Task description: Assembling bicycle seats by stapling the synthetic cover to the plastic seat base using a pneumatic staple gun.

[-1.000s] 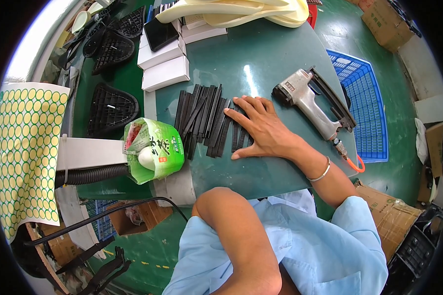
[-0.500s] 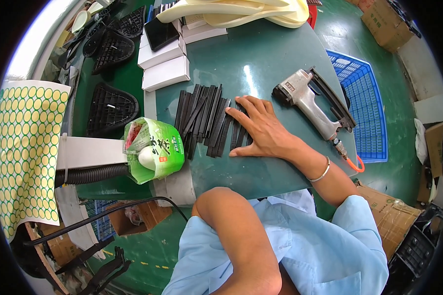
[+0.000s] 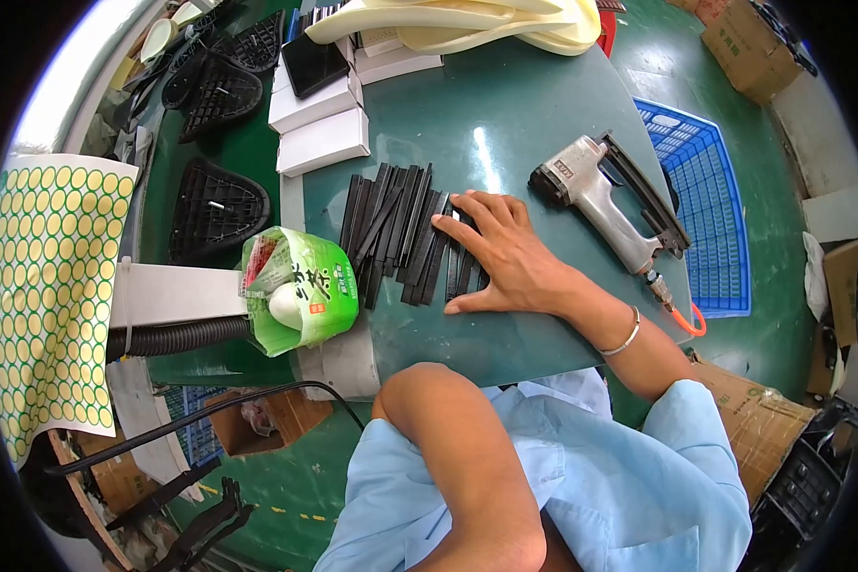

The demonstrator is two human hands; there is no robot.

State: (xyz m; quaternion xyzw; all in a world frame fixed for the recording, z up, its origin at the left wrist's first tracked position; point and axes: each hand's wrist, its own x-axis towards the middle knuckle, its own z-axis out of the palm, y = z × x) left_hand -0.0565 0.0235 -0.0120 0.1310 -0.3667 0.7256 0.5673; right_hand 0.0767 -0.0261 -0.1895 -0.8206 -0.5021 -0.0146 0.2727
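Note:
My right hand rests on the table with its fingers spread and thumb stretched out, a bangle on its wrist. Its palm and fingers partly cover several narrow black strips. Just left of the fingertips, more flat black strips lie in a loose pile, side by side and some crossing. A silver and black pneumatic staple gun lies to the right of that hand, its orange hose at the handle's end. My left arm is bent at the lower middle; its hand is out of sight.
An opened green packet is at the left of the green table. White boxes and a black phone sit at the back, near cream foam pieces. A blue crate stands on the right.
My right hand has shifted slightly with its fingers still spread. The strips beneath it show a little more, close against the pile.

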